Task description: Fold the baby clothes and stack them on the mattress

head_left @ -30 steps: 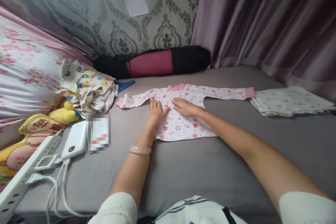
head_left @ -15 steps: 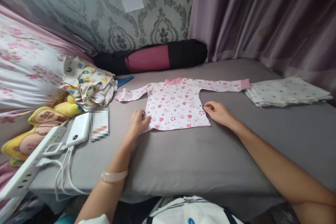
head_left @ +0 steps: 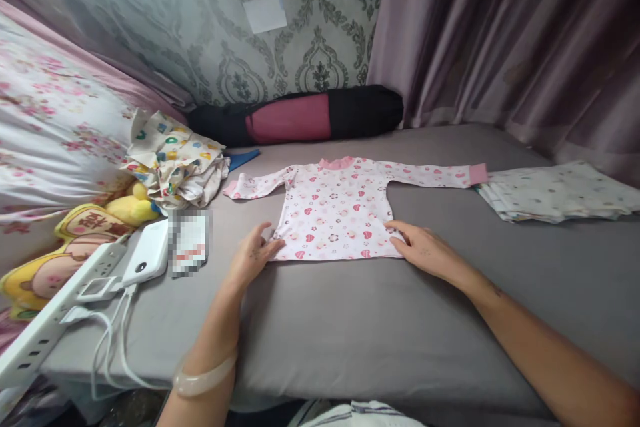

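A small long-sleeved shirt (head_left: 337,210), white with pink hearts and pink collar and cuffs, lies spread on the grey sheet. Its right sleeve reaches out straight; the left one is bent up near its cuff. My left hand (head_left: 253,255) is at the lower left corner, thumb on the fabric and index finger held apart from it. At the lower right edge, my right hand (head_left: 425,250) has the side of the shirt between thumb and curled fingers. The hem runs nearly straight between both hands.
A folded pale cloth stack (head_left: 560,192) lies by the right cuff. Crumpled patterned clothes (head_left: 175,160) sit at left, near a yellow plush toy (head_left: 47,267), a white power bank (head_left: 147,253) and a power strip (head_left: 60,313) with cables. A long black-and-red bag (head_left: 290,117) lies along the wall.
My left hand's fingers have spread apart at the shirt's corner. My right hand has moved closer to the lower right corner. The hem looks straighter, and the view has shifted slightly.
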Action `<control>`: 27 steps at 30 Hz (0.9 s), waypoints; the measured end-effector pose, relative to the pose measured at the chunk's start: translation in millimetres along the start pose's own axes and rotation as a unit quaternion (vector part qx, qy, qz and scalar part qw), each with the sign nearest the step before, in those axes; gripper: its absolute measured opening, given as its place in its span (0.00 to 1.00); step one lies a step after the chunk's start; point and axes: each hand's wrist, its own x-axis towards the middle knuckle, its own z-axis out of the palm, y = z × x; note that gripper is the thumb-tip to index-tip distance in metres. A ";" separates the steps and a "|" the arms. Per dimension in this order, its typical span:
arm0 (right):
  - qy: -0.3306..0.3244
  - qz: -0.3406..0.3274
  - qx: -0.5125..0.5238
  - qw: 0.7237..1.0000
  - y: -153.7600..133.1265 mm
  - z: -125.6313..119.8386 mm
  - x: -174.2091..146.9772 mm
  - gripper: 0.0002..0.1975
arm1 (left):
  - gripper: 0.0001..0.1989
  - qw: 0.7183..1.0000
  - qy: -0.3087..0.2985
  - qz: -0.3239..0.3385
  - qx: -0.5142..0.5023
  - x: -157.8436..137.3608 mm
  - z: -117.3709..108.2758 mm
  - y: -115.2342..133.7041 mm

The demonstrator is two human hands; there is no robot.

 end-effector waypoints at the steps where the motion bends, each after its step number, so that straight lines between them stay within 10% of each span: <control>1: -0.006 -0.008 0.007 1.000 1.7 -1.2 -0.3 0.21 | 0.30 1.000 -0.007 0.004 -0.003 0.5 -2.1 -2.6; 9: -0.025 -0.030 -0.015 0.999 5.3 -15.7 3.8 0.17 | 0.24 0.992 0.019 0.103 0.074 5.6 -11.7 1.2; 17: 0.062 -0.072 -0.043 0.995 -15.1 -17.3 80.7 0.14 | 0.13 0.927 -0.132 0.345 0.069 45.3 46.4 105.0; 27: 0.123 0.073 -0.024 0.989 21.3 -35.3 185.9 0.16 | 0.11 0.944 -0.049 0.289 0.149 63.9 123.9 173.6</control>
